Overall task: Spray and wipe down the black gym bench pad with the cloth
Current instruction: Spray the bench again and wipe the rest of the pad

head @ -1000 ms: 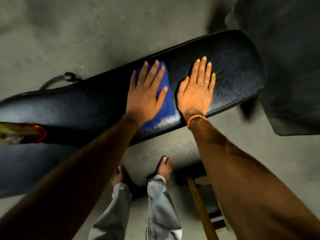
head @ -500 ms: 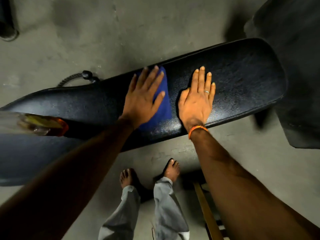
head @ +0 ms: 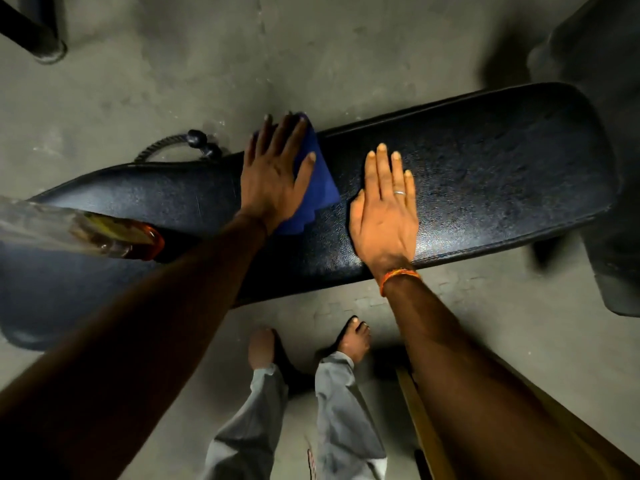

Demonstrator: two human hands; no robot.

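Observation:
The black gym bench pad point(head: 485, 174) runs slantwise across the view, its surface shiny with moisture. My left hand point(head: 273, 174) lies flat with fingers spread on the blue cloth point(head: 320, 188), pressing it against the pad near the far edge; part of the cloth is hidden under the palm. My right hand point(head: 384, 209), wearing a ring and an orange wrist thread, rests flat and empty on the pad just right of the cloth. A clear spray bottle point(head: 86, 230) with amber liquid lies on the pad at the left.
Concrete floor surrounds the bench. A black rope handle point(head: 194, 143) lies beyond the pad's far edge. A dark post base point(head: 38, 39) stands top left, a dark mat point(head: 616, 168) at right. My bare feet point(head: 353, 341) and a wooden bar point(head: 422, 427) are below the pad.
My left hand has slid the blue cloth from the pad's near side toward its far edge. My right hand has stayed flat on the pad. The view has shifted slightly.

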